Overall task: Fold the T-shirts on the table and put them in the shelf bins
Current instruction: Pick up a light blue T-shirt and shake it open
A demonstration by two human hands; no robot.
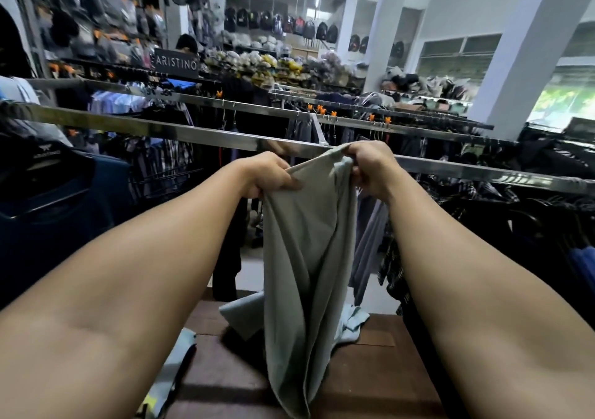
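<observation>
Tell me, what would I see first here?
In the middle, the left hand and right hand grip a grey-green T-shirt that hangs down over the brown table. Behind them, a shiny rail crosses the whole picture.

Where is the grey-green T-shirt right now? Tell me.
In the head view the grey-green T-shirt hangs centre frame, held up by its top edge between the left hand and right hand, above the brown table.
</observation>
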